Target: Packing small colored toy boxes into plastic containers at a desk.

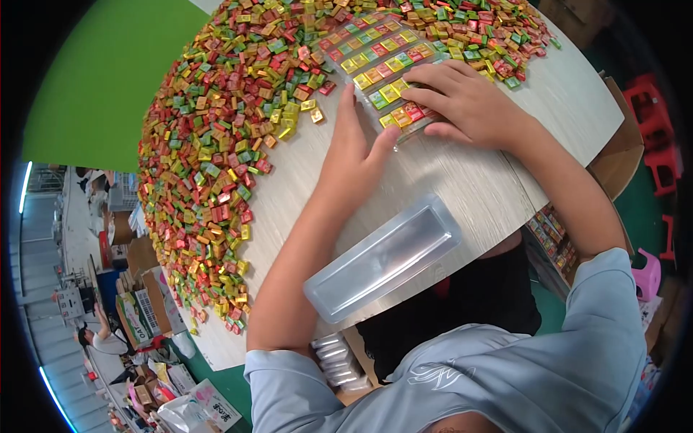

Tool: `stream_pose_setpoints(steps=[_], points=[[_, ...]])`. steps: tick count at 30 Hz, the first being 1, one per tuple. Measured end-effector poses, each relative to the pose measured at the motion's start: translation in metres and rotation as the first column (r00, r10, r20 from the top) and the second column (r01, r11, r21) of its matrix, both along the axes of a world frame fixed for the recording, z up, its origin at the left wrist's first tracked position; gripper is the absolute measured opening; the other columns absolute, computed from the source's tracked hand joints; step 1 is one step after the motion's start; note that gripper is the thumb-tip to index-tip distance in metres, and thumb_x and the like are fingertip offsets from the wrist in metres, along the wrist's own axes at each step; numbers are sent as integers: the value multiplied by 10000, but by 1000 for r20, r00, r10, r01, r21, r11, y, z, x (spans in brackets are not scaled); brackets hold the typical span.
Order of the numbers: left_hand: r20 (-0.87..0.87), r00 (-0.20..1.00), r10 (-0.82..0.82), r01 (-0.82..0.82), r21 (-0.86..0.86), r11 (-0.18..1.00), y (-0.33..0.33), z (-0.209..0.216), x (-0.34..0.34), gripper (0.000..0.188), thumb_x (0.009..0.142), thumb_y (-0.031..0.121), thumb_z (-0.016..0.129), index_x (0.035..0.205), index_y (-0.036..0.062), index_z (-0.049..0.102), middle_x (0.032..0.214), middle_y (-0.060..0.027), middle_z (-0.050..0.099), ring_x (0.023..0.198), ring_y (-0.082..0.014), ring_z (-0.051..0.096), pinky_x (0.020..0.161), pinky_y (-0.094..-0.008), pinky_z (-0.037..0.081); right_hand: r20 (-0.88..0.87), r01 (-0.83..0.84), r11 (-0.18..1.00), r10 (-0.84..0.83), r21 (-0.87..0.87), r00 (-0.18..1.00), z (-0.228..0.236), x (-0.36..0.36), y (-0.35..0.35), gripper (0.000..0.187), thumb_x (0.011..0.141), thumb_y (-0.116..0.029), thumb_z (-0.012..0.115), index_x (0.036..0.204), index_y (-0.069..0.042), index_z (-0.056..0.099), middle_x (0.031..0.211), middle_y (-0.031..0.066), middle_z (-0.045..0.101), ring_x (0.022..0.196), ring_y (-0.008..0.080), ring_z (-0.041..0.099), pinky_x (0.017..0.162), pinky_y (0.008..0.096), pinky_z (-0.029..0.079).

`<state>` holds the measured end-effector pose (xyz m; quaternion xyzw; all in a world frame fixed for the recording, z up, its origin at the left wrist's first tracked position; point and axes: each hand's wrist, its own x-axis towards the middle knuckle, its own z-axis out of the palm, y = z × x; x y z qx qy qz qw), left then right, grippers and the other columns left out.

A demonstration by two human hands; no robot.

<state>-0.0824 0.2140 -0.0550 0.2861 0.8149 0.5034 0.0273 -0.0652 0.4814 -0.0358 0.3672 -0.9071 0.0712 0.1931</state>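
Note:
A clear plastic tray (369,66) lies on the table, filled with crosswise rows of small wrapped candies in yellow, red, green and orange. My left hand (352,155) rests against its near left corner, fingers along the side edge and thumb apart at the near end. Over the near right part of the tray is my right hand (469,105). Its fingers are spread and lie on the candies of the nearest rows, with the thumb by the right edge. What is under those fingertips is hidden.
A big heap of loose wrapped candies (209,151) covers the table's left and far sides. An empty clear tray (386,256) lies near the front edge of the pale table (289,206). Below are stacked clear trays (338,361) and a box of candies (552,238). Red stools (653,133) stand right.

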Motion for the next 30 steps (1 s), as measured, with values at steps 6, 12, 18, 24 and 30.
stream_pose_setpoints(steps=[6, 12, 18, 24, 30], points=[[-68, 998, 17, -24, -92, 995, -7, 2, 0, 1058, 918, 394, 814, 1591, -127, 186, 1621, -358, 323, 1545, -443, 337, 1269, -440, 295, -20, -12, 1000, 13, 11, 1000, 1, -2, -9, 525, 1037, -444, 575, 1501, -200, 594, 1539, 108, 534, 1437, 307, 493, 1209, 475, 334], [-106, 993, 42, -60, -168, 984, -2, 1, 2, 1082, 913, 430, 817, 1584, -147, 193, 1633, -373, 303, 1547, -464, 326, 1275, -450, 289, -33, 45, 999, -44, 27, 998, 0, 0, -1, 550, 1031, -464, 578, 1513, -199, 589, 1543, 103, 528, 1436, 302, 486, 1218, 477, 323], [-131, 991, 37, -63, -201, 978, 1, 3, 3, 1077, 933, 451, 789, 1582, -161, 186, 1639, -388, 282, 1556, -477, 301, 1279, -459, 277, -11, 64, 998, -64, 5, 998, -2, 0, 0, 556, 1022, -491, 579, 1486, -186, 604, 1543, 104, 518, 1432, 307, 477, 1219, 479, 321], [-250, 968, 19, -108, -349, 931, 3, 5, 6, 1163, 914, 529, 769, 1593, -175, 139, 1640, -411, 252, 1558, -494, 283, 1278, -474, 270, -57, 57, 998, -59, -30, 997, -7, -4, 0, 521, 1051, -497, 539, 1459, -183, 619, 1525, 115, 525, 1419, 307, 480, 1219, 479, 319], [-285, 959, 12, -107, -323, 940, 4, 0, 4, 1154, 902, 468, 805, 1594, -167, 135, 1617, -391, 311, 1527, -490, 339, 1261, -469, 305, -65, 68, 997, -70, -19, 995, -6, -3, -2, 512, 1061, -501, 522, 1456, -192, 623, 1529, 115, 525, 1416, 309, 482, 1216, 479, 321]])
